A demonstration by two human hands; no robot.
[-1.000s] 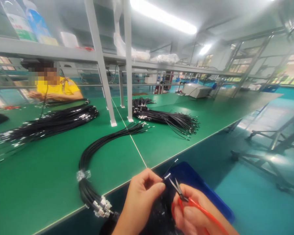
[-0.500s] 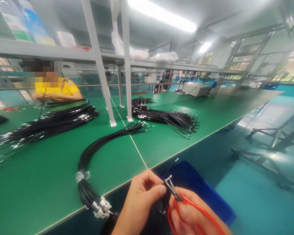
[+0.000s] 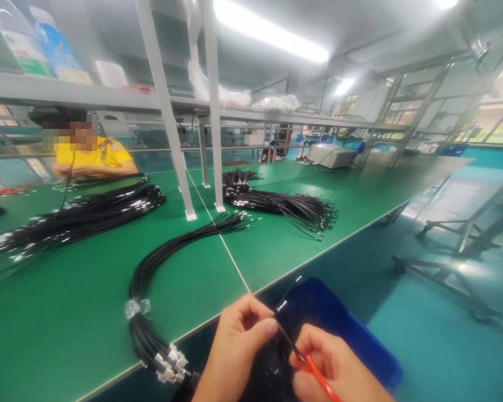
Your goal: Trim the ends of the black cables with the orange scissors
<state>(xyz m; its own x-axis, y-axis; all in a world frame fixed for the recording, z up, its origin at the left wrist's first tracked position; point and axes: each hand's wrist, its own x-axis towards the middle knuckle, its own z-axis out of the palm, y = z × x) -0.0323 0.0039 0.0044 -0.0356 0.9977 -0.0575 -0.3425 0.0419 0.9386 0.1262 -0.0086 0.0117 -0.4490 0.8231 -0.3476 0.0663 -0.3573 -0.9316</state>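
Observation:
My left hand [image 3: 242, 341], thumb and forefinger pinched together, holds a thin black cable [image 3: 292, 286] whose silvery tips stick up beyond the fingers. In my right hand [image 3: 329, 354] are red-handled scissors [image 3: 317, 375], closed round by the fingers, with the blades seen edge-on. The dark blades point up and left to the left thumb, close to the cable. Whether they touch it I cannot tell. Left of my hands, a curved bundle of black cables [image 3: 145, 268] lies on the green table [image 3: 88, 312], wrapped in clear plastic, its silvery connectors at the near edge.
Below my hands stands a blue bin [image 3: 356, 340] with dark contents. More black cable bundles [image 3: 285, 201] lie farther back. Metal shelf posts [image 3: 213, 111] rise from the table. A person in yellow [image 3: 109, 159] sits across at the left. A wheeled metal frame [image 3: 456, 273] stands on the right.
The scissors have turned from open blades seen in a V to blades seen edge-on, lower beside the left thumb. The whole view has shifted slightly.

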